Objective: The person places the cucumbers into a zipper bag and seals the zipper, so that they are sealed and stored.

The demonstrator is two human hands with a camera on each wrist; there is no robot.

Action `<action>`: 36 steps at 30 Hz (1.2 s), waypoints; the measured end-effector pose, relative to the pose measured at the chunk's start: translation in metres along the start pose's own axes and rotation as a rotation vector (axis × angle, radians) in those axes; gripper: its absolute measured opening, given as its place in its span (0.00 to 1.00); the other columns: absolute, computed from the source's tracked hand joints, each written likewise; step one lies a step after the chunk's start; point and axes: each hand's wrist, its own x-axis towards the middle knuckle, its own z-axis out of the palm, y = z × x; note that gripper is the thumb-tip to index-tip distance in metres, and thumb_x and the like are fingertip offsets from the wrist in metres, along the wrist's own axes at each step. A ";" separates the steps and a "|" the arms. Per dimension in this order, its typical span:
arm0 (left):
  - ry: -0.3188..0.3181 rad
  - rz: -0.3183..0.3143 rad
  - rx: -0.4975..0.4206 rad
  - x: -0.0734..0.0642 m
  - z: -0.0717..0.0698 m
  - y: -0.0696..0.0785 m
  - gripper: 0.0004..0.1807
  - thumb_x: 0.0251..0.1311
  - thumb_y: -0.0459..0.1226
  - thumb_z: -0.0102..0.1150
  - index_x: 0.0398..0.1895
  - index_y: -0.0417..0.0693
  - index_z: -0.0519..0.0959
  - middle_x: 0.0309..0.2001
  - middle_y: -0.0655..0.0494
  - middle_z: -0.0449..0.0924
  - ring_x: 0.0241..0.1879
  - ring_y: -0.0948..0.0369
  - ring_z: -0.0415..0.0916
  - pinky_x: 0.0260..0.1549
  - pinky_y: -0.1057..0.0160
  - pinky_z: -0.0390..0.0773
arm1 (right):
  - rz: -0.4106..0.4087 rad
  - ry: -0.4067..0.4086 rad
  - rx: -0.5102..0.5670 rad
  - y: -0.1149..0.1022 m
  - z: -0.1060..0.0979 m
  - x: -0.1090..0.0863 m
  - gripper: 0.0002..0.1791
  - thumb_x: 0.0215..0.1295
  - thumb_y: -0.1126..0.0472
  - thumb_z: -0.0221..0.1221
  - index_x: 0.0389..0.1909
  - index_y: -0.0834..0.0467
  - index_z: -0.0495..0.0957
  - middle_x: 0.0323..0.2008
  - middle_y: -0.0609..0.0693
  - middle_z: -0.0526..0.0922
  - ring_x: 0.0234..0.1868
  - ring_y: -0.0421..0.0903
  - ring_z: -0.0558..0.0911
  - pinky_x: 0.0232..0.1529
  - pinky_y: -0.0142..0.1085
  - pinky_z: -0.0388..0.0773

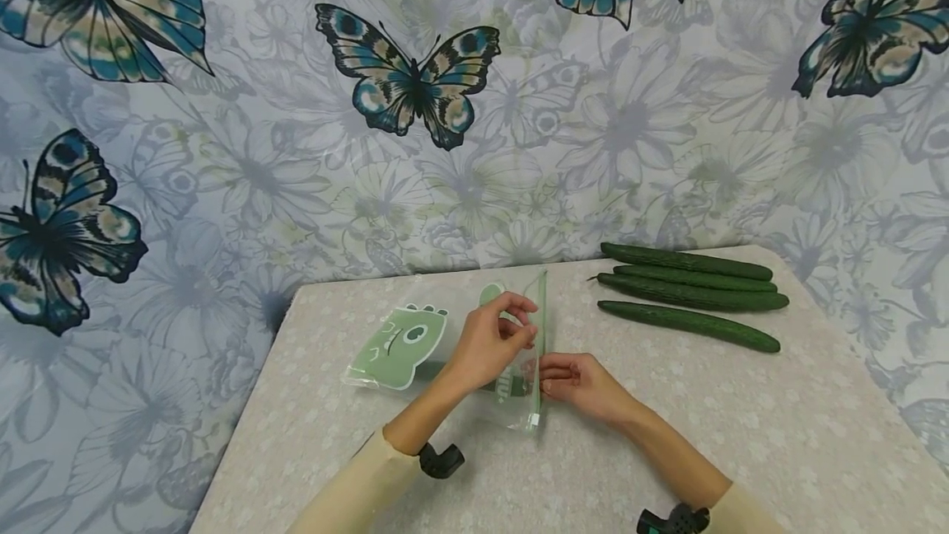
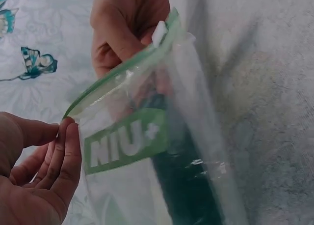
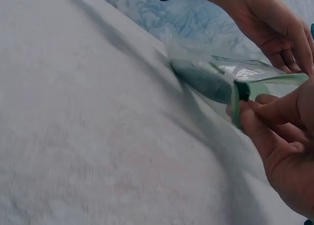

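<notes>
A clear zip bag (image 1: 467, 406) with a green cartoon face and a green zip strip lies on the table, its mouth turned right. Inside it a cucumber (image 2: 184, 171) shows through the plastic, one end near the mouth. My left hand (image 1: 489, 340) pinches the zip strip between thumb and fingers, seen closely in the left wrist view. At the other part of the mouth, near the white slider (image 2: 159, 34), my right hand (image 1: 582, 386) grips the bag's edge with its fingertips. In the right wrist view the mouth is parted and the cucumber's dark end shows beside these fingers.
Several loose cucumbers (image 1: 689, 295) lie side by side at the table's back right. A pale patterned cloth covers the table (image 1: 667, 435). Behind it hangs a butterfly-print backdrop (image 1: 474, 188), close to the table's back edge.
</notes>
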 end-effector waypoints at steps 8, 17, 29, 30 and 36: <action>-0.049 -0.006 0.105 -0.006 0.004 -0.014 0.13 0.72 0.34 0.66 0.57 0.44 0.82 0.43 0.53 0.83 0.33 0.68 0.89 0.30 0.68 0.83 | 0.043 -0.105 0.088 0.009 -0.007 -0.005 0.23 0.83 0.69 0.45 0.71 0.78 0.65 0.66 0.77 0.75 0.59 0.42 0.88 0.64 0.40 0.85; -0.009 -0.009 0.196 -0.007 0.002 -0.024 0.13 0.69 0.32 0.66 0.54 0.48 0.83 0.40 0.54 0.83 0.32 0.66 0.88 0.32 0.68 0.84 | -0.020 0.027 -0.027 -0.002 -0.037 -0.025 0.21 0.86 0.65 0.49 0.69 0.77 0.70 0.61 0.80 0.78 0.60 0.56 0.89 0.61 0.41 0.87; -0.021 0.003 0.211 -0.009 -0.002 -0.031 0.17 0.66 0.30 0.63 0.57 0.47 0.82 0.41 0.54 0.81 0.33 0.68 0.86 0.33 0.68 0.82 | -0.115 0.385 -0.609 -0.010 -0.119 -0.100 0.13 0.82 0.63 0.58 0.59 0.61 0.84 0.53 0.59 0.90 0.51 0.31 0.88 0.49 0.24 0.84; -0.020 0.001 0.207 -0.009 -0.002 -0.031 0.18 0.65 0.30 0.63 0.58 0.47 0.82 0.41 0.53 0.81 0.32 0.68 0.85 0.33 0.68 0.82 | -0.122 0.425 -0.650 -0.011 -0.127 -0.107 0.13 0.81 0.63 0.59 0.59 0.60 0.84 0.52 0.56 0.90 0.51 0.27 0.86 0.48 0.22 0.82; -0.009 -0.032 0.167 -0.010 -0.004 -0.036 0.21 0.63 0.30 0.62 0.60 0.48 0.81 0.41 0.53 0.80 0.31 0.69 0.85 0.31 0.68 0.81 | -0.088 0.636 -0.853 -0.013 -0.172 -0.145 0.14 0.75 0.61 0.66 0.59 0.54 0.86 0.53 0.28 0.85 0.50 0.12 0.74 0.46 0.17 0.74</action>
